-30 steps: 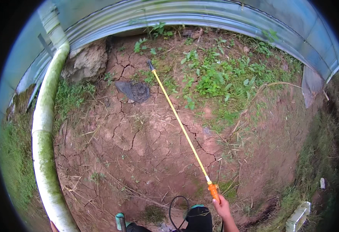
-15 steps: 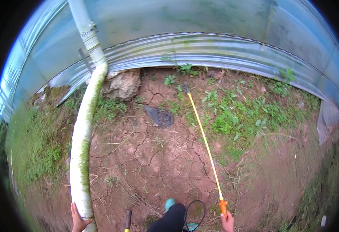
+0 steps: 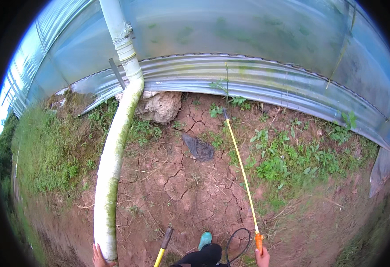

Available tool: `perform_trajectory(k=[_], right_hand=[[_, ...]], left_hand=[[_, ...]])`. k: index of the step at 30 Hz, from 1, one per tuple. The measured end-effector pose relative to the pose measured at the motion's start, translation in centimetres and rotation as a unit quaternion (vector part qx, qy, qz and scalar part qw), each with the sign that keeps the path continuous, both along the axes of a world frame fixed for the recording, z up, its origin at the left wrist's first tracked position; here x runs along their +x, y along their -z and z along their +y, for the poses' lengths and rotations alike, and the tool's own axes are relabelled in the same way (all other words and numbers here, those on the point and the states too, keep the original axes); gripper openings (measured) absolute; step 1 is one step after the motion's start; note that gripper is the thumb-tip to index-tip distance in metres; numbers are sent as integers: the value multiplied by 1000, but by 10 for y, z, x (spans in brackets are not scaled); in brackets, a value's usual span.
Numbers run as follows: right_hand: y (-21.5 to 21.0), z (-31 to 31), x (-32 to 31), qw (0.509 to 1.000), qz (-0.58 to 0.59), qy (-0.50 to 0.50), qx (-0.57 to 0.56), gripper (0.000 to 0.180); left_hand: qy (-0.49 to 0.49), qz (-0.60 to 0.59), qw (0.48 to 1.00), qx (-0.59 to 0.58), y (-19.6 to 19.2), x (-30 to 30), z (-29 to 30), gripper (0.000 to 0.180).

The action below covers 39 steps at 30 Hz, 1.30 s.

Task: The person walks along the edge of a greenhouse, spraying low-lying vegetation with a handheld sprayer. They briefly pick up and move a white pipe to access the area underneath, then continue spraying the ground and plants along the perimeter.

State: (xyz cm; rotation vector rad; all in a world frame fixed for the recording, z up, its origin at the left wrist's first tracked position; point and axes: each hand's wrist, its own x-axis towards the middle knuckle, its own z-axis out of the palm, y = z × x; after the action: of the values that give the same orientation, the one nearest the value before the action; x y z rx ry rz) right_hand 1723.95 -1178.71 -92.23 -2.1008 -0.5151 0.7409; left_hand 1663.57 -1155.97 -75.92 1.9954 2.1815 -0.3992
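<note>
The right hand (image 3: 262,258) grips a yellow spray wand (image 3: 241,171) by its orange handle, while the left hand (image 3: 99,257) (fingers spread) touches the white hose (image 3: 112,164).

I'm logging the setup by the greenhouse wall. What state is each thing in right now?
Spray wand: held by the right hand, tip toward the weeds.
White pipe: lying bent along the ground, left hand touching it.
Soil: dry, cracked.
Rock: resting against the wall.

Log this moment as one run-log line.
right hand: grips spray wand, tip near metal wall | left hand: on white pipe | ground: cracked soil, weeds, rock
</note>
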Motion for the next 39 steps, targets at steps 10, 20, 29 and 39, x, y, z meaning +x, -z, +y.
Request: perform_trajectory(k=[10,20,29,39], right_hand=[[-48,-16,28,998,-28,23,-60,31],[-68,-127,59,971,-10,205,-119,30],[-43,-242,38,914,10,386,-120,28],[-58,-346,-24,859,55,423,-284,34]], left_hand=[[-7,122,991,-47,-68,96,30,95],[146,169,974,21,-21,151,37,76],[397,-42,910,-112,84,377,-58,63],[424,129,879,-178,124,354,-26,61]])
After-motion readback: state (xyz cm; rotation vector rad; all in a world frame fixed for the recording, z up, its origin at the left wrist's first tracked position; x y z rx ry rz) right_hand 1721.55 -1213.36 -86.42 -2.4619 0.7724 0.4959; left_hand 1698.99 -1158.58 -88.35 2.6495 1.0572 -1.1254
